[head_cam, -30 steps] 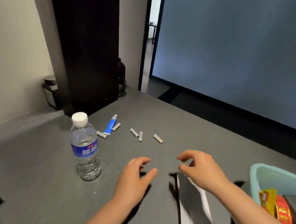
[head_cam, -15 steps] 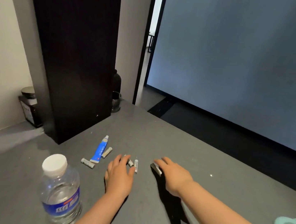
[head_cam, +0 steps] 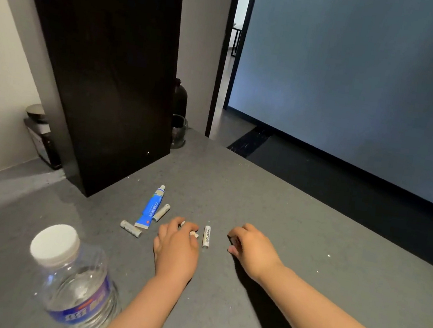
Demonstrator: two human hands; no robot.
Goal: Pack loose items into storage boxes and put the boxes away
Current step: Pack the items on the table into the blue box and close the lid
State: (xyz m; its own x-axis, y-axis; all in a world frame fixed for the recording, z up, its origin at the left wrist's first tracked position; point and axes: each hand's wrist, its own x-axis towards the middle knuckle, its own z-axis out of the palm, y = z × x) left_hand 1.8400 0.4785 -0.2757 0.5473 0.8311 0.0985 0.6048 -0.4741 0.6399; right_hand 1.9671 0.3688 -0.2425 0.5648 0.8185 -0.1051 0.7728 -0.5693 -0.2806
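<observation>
Now your left hand [head_cam: 176, 244] curls round one white battery [head_cam: 194, 234] mid-desk [head_cam: 274, 199], your right hand [head_cam: 250, 244] pinches another; a third battery [head_cam: 206, 236] lies between them, two more flanking the blue tube [head_cam: 151, 207] leftward, water bottle [head_cam: 72, 285] near the front edge.
</observation>
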